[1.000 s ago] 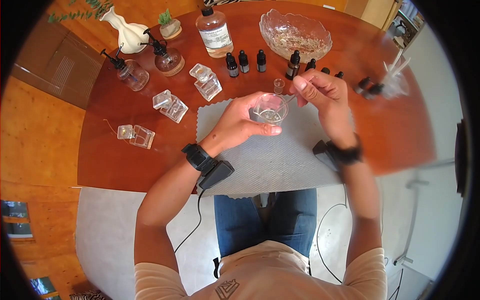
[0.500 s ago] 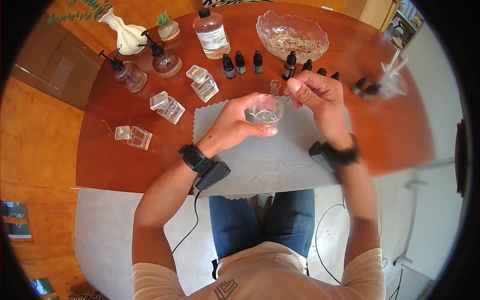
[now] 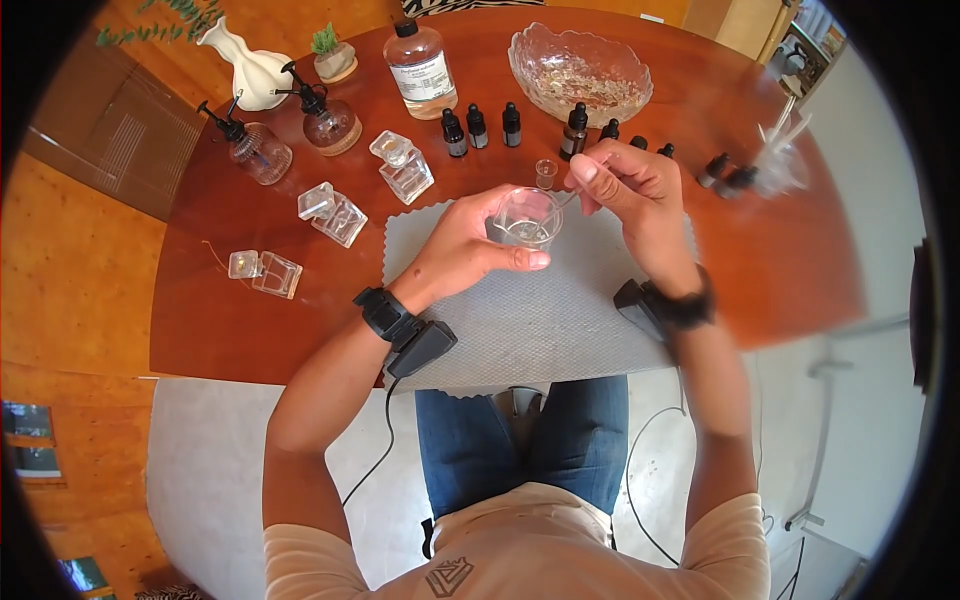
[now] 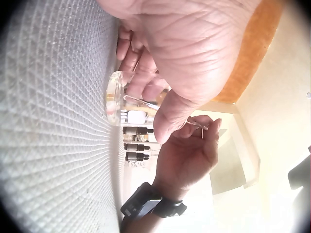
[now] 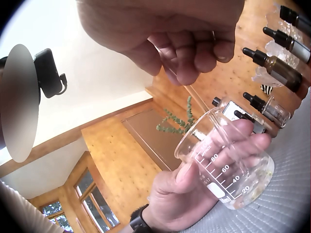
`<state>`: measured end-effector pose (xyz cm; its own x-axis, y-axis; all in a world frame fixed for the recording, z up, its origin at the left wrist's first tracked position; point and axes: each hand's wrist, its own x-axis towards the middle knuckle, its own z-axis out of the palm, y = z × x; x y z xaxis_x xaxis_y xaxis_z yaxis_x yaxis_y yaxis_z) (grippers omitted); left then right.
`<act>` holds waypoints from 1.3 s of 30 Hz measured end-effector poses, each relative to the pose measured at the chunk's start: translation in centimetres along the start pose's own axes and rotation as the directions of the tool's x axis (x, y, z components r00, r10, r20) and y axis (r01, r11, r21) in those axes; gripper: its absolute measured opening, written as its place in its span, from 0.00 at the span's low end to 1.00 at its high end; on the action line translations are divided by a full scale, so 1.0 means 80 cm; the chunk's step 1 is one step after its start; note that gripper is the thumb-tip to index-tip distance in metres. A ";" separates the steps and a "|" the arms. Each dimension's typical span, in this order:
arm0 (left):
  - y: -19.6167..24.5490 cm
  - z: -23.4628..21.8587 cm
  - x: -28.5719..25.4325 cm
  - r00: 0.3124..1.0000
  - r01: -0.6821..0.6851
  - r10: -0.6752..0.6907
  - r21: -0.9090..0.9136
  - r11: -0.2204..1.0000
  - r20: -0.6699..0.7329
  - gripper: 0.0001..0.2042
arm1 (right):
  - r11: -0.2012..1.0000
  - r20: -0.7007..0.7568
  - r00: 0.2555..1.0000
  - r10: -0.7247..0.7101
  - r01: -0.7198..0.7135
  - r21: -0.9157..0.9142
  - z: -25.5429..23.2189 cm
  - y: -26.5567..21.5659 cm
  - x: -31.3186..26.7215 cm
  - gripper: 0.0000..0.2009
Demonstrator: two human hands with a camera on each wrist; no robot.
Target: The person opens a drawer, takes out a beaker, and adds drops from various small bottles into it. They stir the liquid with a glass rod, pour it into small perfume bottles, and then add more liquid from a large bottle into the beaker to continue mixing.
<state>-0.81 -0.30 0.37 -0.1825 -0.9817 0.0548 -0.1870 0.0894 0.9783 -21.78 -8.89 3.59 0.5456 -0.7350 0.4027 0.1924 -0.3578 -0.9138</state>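
Note:
A small clear glass beaker (image 3: 528,220) with white graduation marks stands on the grey mat (image 3: 520,310); the left hand (image 3: 470,240) grips it, thumb on the near side and fingers behind. In the right wrist view the beaker (image 5: 226,165) has a little clear liquid and small pale bits at its bottom. The right hand (image 3: 635,200) pinches a thin clear rod (image 5: 197,97) between thumb and fingers above the rim, and the rod's lower part slants down inside the beaker. In the left wrist view the right hand (image 4: 187,155) is beyond the beaker.
Behind the hands are a tiny clear cup (image 3: 546,173), several dark dropper bottles (image 3: 511,125), a large labelled bottle (image 3: 420,75) and a glass bowl (image 3: 580,80). To the left are square glass bottles (image 3: 403,167), two pump bottles (image 3: 330,125) and a white vase (image 3: 255,70).
The head view has shifted slightly, so the whole scene sits a little further left. Both hands keep their holds on the beaker and the rod, with only a slight shift of the rod.

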 end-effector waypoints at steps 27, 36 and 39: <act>0.000 0.000 0.000 1.000 -0.023 0.023 -0.015 1.000 -0.009 0.33 | 1.000 0.011 1.000 0.001 -0.001 -0.011 0.000 0.005 0.001 0.15; 0.001 -0.001 0.000 1.000 -0.013 0.013 0.017 1.000 0.011 0.34 | 1.000 0.004 1.000 0.000 0.000 0.000 0.000 0.004 0.000 0.15; 0.003 0.000 -0.001 1.000 -0.002 0.002 -0.006 1.000 0.008 0.33 | 1.000 -0.001 1.000 -0.005 0.005 -0.002 -0.001 0.002 0.000 0.15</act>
<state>-0.84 -0.19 0.59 -0.1909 -0.9801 0.0551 -0.1812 0.0903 0.9793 -21.78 -8.99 3.48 0.5441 -0.7338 0.4068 0.1936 -0.3620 -0.9119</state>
